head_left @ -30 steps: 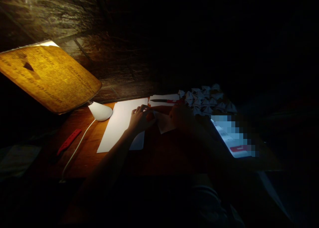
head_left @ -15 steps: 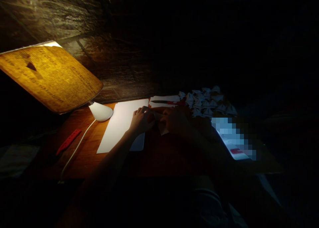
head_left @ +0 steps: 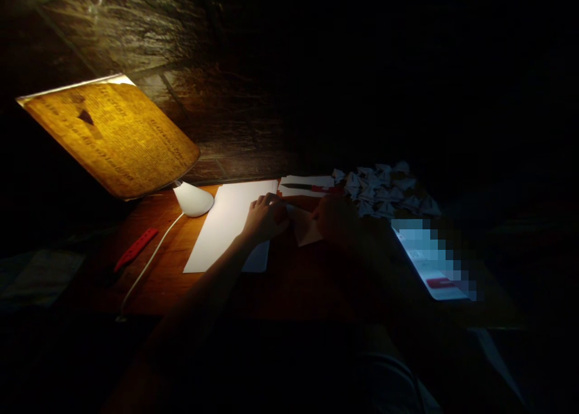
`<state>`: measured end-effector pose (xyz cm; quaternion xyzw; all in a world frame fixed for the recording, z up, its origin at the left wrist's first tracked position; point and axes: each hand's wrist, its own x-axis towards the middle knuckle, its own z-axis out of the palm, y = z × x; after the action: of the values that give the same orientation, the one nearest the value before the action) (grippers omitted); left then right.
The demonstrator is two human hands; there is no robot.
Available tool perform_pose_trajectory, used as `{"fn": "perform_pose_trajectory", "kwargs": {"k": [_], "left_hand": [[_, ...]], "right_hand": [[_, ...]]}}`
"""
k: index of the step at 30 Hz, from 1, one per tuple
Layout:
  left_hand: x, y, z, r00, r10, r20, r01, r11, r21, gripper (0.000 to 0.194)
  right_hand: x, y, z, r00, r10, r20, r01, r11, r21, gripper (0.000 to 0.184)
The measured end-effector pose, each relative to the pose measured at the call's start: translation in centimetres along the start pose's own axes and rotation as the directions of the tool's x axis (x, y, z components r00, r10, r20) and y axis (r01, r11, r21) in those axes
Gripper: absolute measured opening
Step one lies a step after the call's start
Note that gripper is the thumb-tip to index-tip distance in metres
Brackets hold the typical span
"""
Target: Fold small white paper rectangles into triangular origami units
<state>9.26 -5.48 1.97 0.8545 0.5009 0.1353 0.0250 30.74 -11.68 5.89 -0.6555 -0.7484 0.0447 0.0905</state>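
**Close work in low light**

Nearest us, a lit phone [head_left: 416,258] lies face up on the right of the counter [head_left: 168,270], clear of our arms; a red strip [head_left: 136,250] lies to the left, beside the lamp's cord [head_left: 156,256]. Beyond them, the small paper [head_left: 308,232] sits between our hands, probably centred so both can reach its edges. Our left hand [head_left: 266,219] has bent fingers at its left side; our right hand [head_left: 335,216] touches its right. Whether either pinches, we cannot tell in this dark. White sheets [head_left: 226,221] lie beneath our left hand. Farther back, a knife [head_left: 304,187] rests across smaller sheets [head_left: 312,180], perhaps weighing them down, beside clustered folded papers [head_left: 384,191]. The lamp [head_left: 194,200] stands left, seemingly for light, before the wall [head_left: 149,46].
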Motion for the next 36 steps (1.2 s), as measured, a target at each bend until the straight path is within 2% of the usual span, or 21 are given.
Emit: {"fn": "perform_pose_trajectory", "kwargs": {"k": [4, 8, 13, 16, 21, 24, 26, 27, 30, 32, 36], "left_hand": [[0.0, -0.1, 0.1, 1.000, 0.008, -0.014, -0.008, 1.000, 0.000, 0.045], [0.0, -0.4, 0.4, 0.999, 0.027, -0.019, -0.027, 1.000, 0.002, 0.045], [0.1, -1.0, 1.2, 0.998, 0.061, -0.033, -0.061, 0.998, 0.001, 0.057], [0.2, -1.5, 1.9, 0.993, 0.110, -0.053, -0.112, 0.993, -0.030, 0.054], [0.4, -1.9, 2.5, 0.983, 0.128, -0.135, -0.150, 0.975, -0.166, 0.047], [0.5, -1.7, 2.2, 0.980, 0.088, -0.180, -0.144, 0.933, -0.328, 0.032], [0.5, -1.3, 1.8, 0.982, 0.015, -0.189, -0.112, 0.850, -0.514, 0.019], [0.5, -1.1, 1.7, 0.982, -0.038, -0.184, -0.086, 0.778, -0.622, 0.016], [0.5, -0.6, 1.3, 0.973, -0.188, -0.135, -0.027, 0.488, -0.872, 0.022], [0.5, -0.4, 1.2, 0.962, -0.249, -0.110, -0.018, 0.343, -0.939, 0.026], [0.8, -0.5, 1.4, 0.935, -0.342, -0.094, -0.031, 0.186, -0.982, 0.029]], "right_hand": [[0.0, 0.4, -0.5, 0.997, 0.070, 0.014, -0.070, 0.998, -0.009, 0.031], [0.1, 0.5, -0.4, 0.999, 0.035, 0.021, -0.035, 0.999, -0.005, 0.033], [0.5, 0.5, 0.6, 0.999, 0.047, -0.019, -0.047, 0.999, 0.009, 0.032], [0.8, 0.7, 1.3, 0.999, 0.029, -0.030, -0.028, 0.999, 0.029, 0.029], [1.1, 0.7, 2.0, 0.998, -0.057, -0.038, 0.062, 0.990, 0.128, 0.024], [1.2, 0.7, 2.2, 0.992, -0.115, -0.060, 0.124, 0.973, 0.195, 0.027], [1.3, 0.7, 2.3, 0.988, -0.143, -0.065, 0.154, 0.957, 0.247, 0.027], [1.4, 0.7, 2.4, 0.986, -0.155, -0.070, 0.168, 0.947, 0.274, 0.028], [1.5, 0.7, 2.7, 0.979, -0.169, -0.118, 0.200, 0.916, 0.349, 0.031], [1.5, 0.7, 2.7, 0.970, -0.164, -0.179, 0.223, 0.890, 0.396, 0.032], [1.6, 0.6, 2.6, 0.961, -0.137, -0.241, 0.246, 0.823, 0.512, 0.026]]}}
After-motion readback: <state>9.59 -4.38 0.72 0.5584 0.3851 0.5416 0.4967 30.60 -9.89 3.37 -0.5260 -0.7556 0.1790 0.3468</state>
